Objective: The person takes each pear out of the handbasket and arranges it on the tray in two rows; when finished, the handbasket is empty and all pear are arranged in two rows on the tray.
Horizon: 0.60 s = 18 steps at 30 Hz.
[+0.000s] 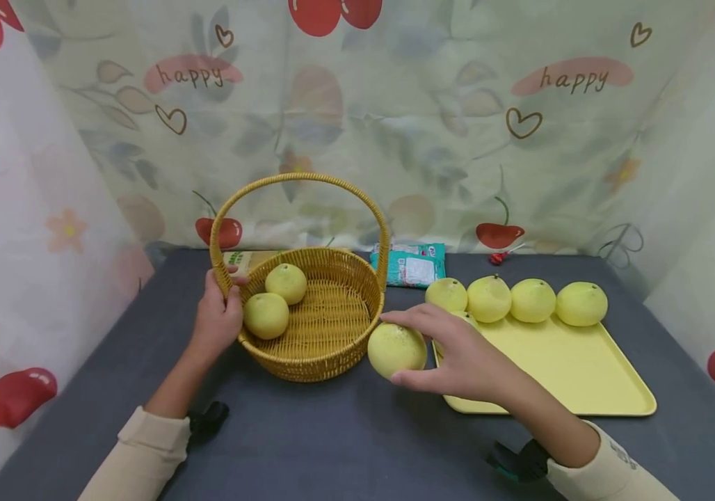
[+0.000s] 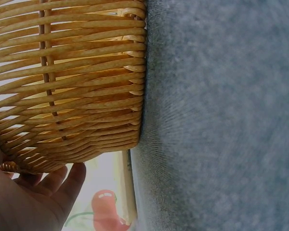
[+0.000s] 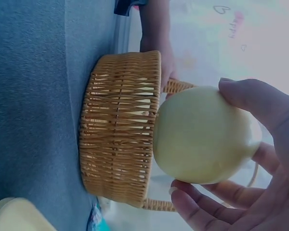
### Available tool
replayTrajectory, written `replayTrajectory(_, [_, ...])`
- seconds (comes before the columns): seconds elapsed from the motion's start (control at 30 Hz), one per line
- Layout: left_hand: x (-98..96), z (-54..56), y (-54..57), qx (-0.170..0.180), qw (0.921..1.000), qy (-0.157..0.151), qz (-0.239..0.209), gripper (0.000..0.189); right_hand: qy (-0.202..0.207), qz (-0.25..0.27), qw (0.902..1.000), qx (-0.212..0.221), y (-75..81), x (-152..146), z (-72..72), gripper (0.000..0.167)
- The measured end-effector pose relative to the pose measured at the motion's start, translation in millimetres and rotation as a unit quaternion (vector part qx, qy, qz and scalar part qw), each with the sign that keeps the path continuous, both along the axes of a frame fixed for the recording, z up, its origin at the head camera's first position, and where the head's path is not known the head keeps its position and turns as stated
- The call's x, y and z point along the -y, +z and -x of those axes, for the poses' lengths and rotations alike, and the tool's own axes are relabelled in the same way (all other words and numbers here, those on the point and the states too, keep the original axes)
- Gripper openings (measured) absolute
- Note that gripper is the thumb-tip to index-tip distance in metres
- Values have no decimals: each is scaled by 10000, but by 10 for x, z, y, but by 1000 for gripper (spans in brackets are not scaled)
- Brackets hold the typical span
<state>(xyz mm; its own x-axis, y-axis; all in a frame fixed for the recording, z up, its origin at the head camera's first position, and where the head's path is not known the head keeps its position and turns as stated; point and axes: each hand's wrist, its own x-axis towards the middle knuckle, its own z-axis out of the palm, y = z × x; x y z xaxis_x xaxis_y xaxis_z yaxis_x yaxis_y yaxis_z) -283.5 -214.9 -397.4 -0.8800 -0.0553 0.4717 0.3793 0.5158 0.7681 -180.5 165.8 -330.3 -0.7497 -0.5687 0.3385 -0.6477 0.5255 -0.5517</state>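
My right hand (image 1: 451, 348) holds a pale yellow-green pomelo (image 1: 397, 350) between thumb and fingers, just right of the wicker basket (image 1: 314, 369). In the right wrist view the held pomelo (image 3: 204, 137) overlaps the basket's rim (image 3: 156, 96). My left hand (image 1: 216, 313) grips the foot of the basket's arched handle (image 1: 298, 177) at the left rim. Two pomelos (image 1: 266, 316) lie inside the basket, on its left side. In the left wrist view, fingers (image 2: 70, 187) curl by the rim, below the woven wall (image 2: 86, 86).
A yellow tray (image 1: 570, 369) stands at the right, with several pomelos (image 1: 533, 300) along its far side, one partly hidden behind my right hand. Teal packets (image 1: 409, 268) and a small red-wrapped item (image 1: 498, 258) lie at the back. A printed curtain (image 1: 357, 125) encloses the dark table (image 1: 332, 445).
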Motion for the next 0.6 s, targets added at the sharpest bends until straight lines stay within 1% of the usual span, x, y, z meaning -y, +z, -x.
replayTrajectory(0.17, [-21,-3,1,-45,10000,18,-43,32,-15,21,10000,-28,-7,-108,-97,64])
replayTrajectory(0.33, [-30,-6,6,-2,10000,72,31,32,-110,41,9999,19,15,-196,-168,65])
replayTrajectory(0.47, [-21,-2,-4,-1,9999,107,79,32,-73,47,10000,-4,35,-237,-182,65])
replayTrajectory(0.6, [-11,9,-13,14,9999,64,81,32,-9,98,9999,-64,44,-280,-168,65])
